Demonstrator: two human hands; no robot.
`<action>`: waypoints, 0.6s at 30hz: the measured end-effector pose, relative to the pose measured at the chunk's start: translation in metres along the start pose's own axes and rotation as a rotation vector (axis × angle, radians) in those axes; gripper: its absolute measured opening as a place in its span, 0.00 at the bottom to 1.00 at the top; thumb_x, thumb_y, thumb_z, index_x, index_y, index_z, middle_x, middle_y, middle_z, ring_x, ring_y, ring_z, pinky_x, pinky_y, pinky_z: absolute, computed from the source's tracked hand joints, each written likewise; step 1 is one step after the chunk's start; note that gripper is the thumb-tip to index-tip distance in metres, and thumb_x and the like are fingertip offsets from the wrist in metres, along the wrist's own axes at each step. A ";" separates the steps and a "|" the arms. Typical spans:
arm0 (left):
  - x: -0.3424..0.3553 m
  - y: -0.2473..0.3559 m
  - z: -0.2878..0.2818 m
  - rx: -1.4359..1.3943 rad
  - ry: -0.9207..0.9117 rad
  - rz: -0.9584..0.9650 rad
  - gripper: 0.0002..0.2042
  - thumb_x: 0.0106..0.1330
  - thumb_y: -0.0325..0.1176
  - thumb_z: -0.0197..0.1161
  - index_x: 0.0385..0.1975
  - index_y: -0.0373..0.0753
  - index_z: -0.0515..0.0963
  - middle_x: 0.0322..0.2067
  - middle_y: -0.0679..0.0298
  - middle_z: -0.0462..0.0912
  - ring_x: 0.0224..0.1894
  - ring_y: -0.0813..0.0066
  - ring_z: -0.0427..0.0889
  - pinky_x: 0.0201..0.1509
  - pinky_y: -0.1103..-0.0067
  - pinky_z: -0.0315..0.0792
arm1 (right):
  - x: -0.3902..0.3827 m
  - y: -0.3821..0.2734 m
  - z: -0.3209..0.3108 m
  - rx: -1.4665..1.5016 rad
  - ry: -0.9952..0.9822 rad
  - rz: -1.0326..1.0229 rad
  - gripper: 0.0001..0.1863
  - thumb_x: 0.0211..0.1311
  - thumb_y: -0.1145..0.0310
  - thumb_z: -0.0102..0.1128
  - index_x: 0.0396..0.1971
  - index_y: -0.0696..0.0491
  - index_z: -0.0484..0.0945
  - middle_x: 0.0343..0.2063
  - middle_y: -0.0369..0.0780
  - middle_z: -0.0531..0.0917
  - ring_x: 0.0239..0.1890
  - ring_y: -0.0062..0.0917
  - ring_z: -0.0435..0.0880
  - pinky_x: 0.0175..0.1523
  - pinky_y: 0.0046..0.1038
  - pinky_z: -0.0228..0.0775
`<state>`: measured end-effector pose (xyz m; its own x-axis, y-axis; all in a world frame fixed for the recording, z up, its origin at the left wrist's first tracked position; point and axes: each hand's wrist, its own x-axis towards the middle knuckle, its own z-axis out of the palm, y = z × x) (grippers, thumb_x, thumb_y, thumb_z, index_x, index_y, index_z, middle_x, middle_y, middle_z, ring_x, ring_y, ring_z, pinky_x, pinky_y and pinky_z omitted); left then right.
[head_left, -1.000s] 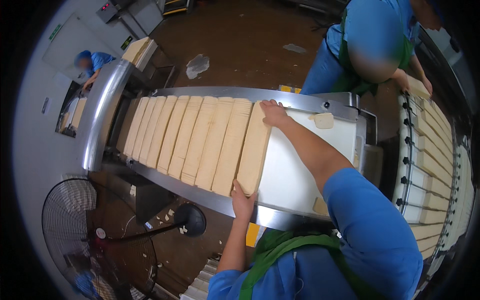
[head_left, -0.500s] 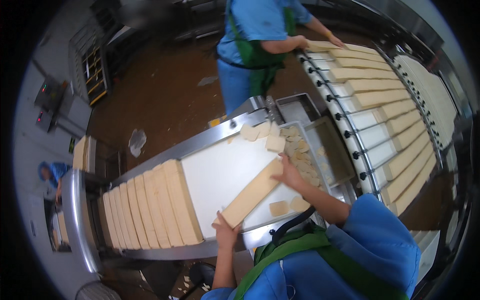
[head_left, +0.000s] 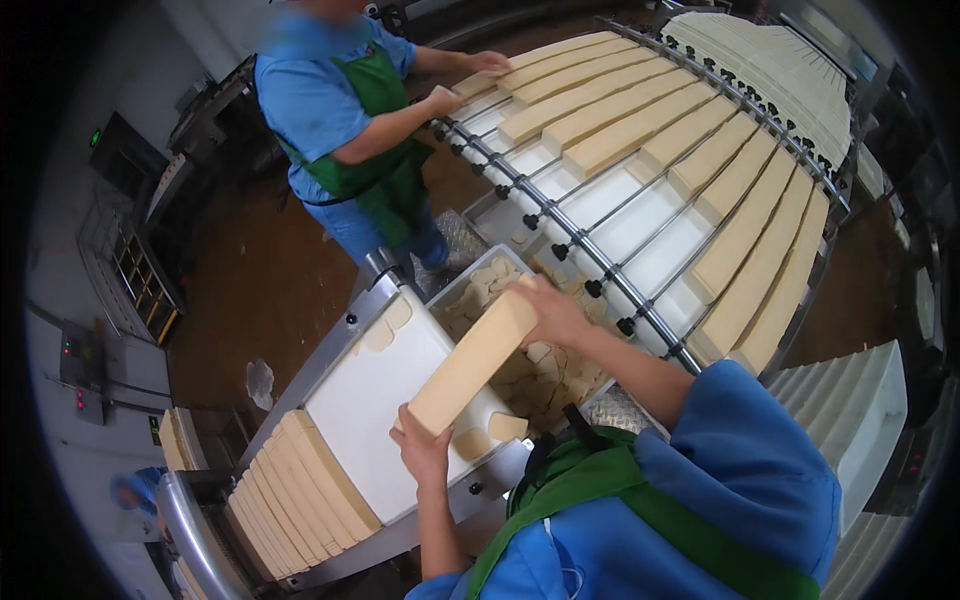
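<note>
A long pale beige dough slab [head_left: 470, 355] is held at both ends, above the white board [head_left: 355, 395] of a steel-edged conveyor. My left hand [head_left: 421, 448] grips the near, lower end. My right hand [head_left: 547, 312] grips the far, upper end, over a bin of irregular offcuts [head_left: 560, 385]. A tight row of similar slabs [head_left: 300, 485] lies on the conveyor at lower left. Loose flat pieces [head_left: 508, 426] rest on the board's edges.
A fan-shaped conveyor [head_left: 640, 240] with rods and spaced slabs fills the upper right. A co-worker [head_left: 325, 115] in blue with a green apron touches slabs at its far end. Another person [head_left: 140, 490] is at far left. Stacked white trays [head_left: 840, 430] stand at right.
The slab has been moved off the row, rightward toward the offcut bin and fan-shaped conveyor, held in both hands. The view has swung right.
</note>
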<state>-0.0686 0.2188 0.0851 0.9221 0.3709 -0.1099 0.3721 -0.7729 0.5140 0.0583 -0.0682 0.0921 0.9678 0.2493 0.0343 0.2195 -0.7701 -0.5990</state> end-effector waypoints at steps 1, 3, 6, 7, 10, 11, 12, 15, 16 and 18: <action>0.002 0.019 0.003 -0.026 0.018 0.064 0.42 0.41 0.36 0.75 0.59 0.49 0.58 0.49 0.47 0.64 0.45 0.44 0.74 0.48 0.61 0.72 | 0.000 0.012 -0.020 0.008 0.005 -0.002 0.52 0.29 0.57 0.77 0.61 0.41 0.60 0.51 0.50 0.67 0.50 0.46 0.73 0.53 0.38 0.68; 0.007 0.057 0.011 -0.048 0.041 0.131 0.43 0.41 0.37 0.75 0.61 0.49 0.57 0.50 0.47 0.63 0.46 0.45 0.74 0.49 0.62 0.72 | 0.000 0.042 -0.058 0.057 0.017 0.065 0.52 0.30 0.56 0.76 0.62 0.39 0.59 0.54 0.49 0.66 0.52 0.45 0.72 0.55 0.38 0.66; 0.016 0.105 0.026 -0.079 0.076 0.278 0.38 0.49 0.38 0.71 0.62 0.49 0.59 0.51 0.51 0.65 0.45 0.49 0.75 0.48 0.64 0.72 | 0.002 0.098 -0.093 0.053 0.129 0.085 0.53 0.28 0.57 0.77 0.63 0.41 0.58 0.51 0.47 0.69 0.52 0.44 0.72 0.55 0.38 0.67; 0.021 0.121 0.031 -0.155 0.055 0.311 0.34 0.54 0.38 0.67 0.62 0.48 0.60 0.49 0.51 0.66 0.44 0.51 0.75 0.47 0.65 0.72 | 0.003 0.125 -0.101 0.054 0.129 0.086 0.53 0.28 0.57 0.77 0.63 0.41 0.58 0.51 0.47 0.69 0.52 0.44 0.72 0.55 0.38 0.67; 0.036 0.169 0.051 -0.246 -0.020 0.384 0.26 0.62 0.34 0.58 0.61 0.47 0.62 0.46 0.52 0.69 0.43 0.53 0.75 0.46 0.66 0.71 | 0.014 0.199 -0.103 0.246 0.284 -0.024 0.47 0.43 0.50 0.70 0.63 0.51 0.58 0.53 0.52 0.69 0.53 0.44 0.70 0.57 0.38 0.64; 0.039 0.182 0.059 -0.264 -0.072 0.423 0.23 0.64 0.30 0.53 0.61 0.47 0.63 0.43 0.52 0.70 0.43 0.55 0.75 0.46 0.67 0.71 | 0.018 0.213 -0.105 0.134 0.267 0.205 0.46 0.48 0.47 0.64 0.62 0.55 0.57 0.53 0.53 0.69 0.54 0.45 0.69 0.59 0.38 0.61; 0.042 0.195 0.068 -0.255 -0.071 0.420 0.23 0.64 0.30 0.53 0.61 0.47 0.63 0.43 0.52 0.70 0.43 0.55 0.75 0.46 0.67 0.71 | 0.023 0.227 -0.103 0.023 0.246 0.429 0.45 0.53 0.43 0.59 0.62 0.59 0.56 0.53 0.54 0.69 0.55 0.47 0.68 0.61 0.37 0.58; 0.041 0.246 0.100 -0.177 -0.167 0.518 0.26 0.63 0.23 0.49 0.63 0.47 0.60 0.48 0.49 0.71 0.47 0.55 0.76 0.52 0.70 0.69 | 0.027 0.258 -0.093 -0.246 0.391 0.442 0.45 0.58 0.39 0.48 0.61 0.64 0.55 0.59 0.59 0.61 0.63 0.52 0.56 0.67 0.47 0.44; 0.039 0.264 0.107 -0.217 -0.226 0.487 0.28 0.63 0.21 0.49 0.64 0.47 0.59 0.51 0.48 0.71 0.49 0.55 0.75 0.55 0.71 0.68 | 0.031 0.255 -0.092 -0.378 0.522 0.484 0.46 0.58 0.39 0.48 0.61 0.65 0.55 0.61 0.61 0.58 0.66 0.52 0.51 0.68 0.50 0.39; 0.047 0.273 0.148 -0.466 -0.242 0.548 0.33 0.61 0.19 0.51 0.66 0.50 0.54 0.56 0.50 0.69 0.52 0.58 0.73 0.55 0.72 0.68 | 0.037 0.237 -0.087 -0.206 0.463 0.478 0.45 0.59 0.39 0.47 0.61 0.65 0.56 0.63 0.60 0.52 0.68 0.52 0.45 0.67 0.54 0.34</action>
<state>0.0922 -0.0506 0.0946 0.9796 -0.1687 0.1090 -0.1801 -0.4969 0.8489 0.1567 -0.2922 0.0207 0.9067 -0.3859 0.1702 -0.2693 -0.8402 -0.4707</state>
